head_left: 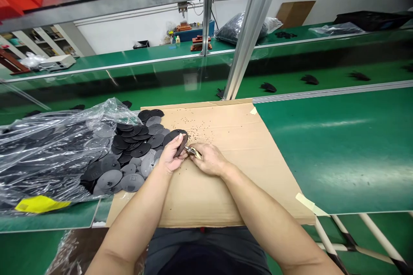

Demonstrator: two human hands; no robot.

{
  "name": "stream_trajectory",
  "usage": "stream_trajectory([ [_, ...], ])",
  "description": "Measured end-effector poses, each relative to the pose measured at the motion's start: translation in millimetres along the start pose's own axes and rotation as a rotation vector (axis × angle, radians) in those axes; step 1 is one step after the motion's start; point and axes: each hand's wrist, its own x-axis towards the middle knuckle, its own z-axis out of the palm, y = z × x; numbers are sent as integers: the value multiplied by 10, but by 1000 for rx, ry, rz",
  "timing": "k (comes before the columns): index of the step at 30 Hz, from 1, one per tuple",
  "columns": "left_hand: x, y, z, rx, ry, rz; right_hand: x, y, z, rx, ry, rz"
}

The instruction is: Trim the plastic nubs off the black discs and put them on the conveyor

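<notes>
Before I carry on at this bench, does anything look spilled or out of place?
Yes: small dark specks are scattered over the cardboard sheet, just past the left hand and right hand. They look like loose debris, too small to identify. Black discs also lie heaped outside the plastic bag.

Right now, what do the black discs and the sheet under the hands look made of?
The black discs look like moulded plastic or possibly rubber: matte, with a soft grey sheen. The sheet looks like plain brown cardboard, dull and papery, with masking tape at corners.
</notes>
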Motion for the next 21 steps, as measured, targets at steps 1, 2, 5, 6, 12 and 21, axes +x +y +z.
stream_trajectory([
  [1, 0, 1, 3, 0, 5, -3, 1, 0, 0, 4, 0, -2],
  [2, 1, 2, 4, 2, 9, -5, 2, -2, 0, 7, 0, -4],
  [5, 5, 0, 1, 13, 7, -4, 4, -9, -2, 10, -4, -5],
  [6, 7, -2, -2, 17, 4, -1, 4, -9, -3, 10, -5, -5],
  [12, 15, -15, -24, 45, 18, 12, 0, -1, -3, -108, -29, 8],
  [21, 18, -66, -51, 142, 90, 126, -4, -95, -35, -279, -83, 114],
])
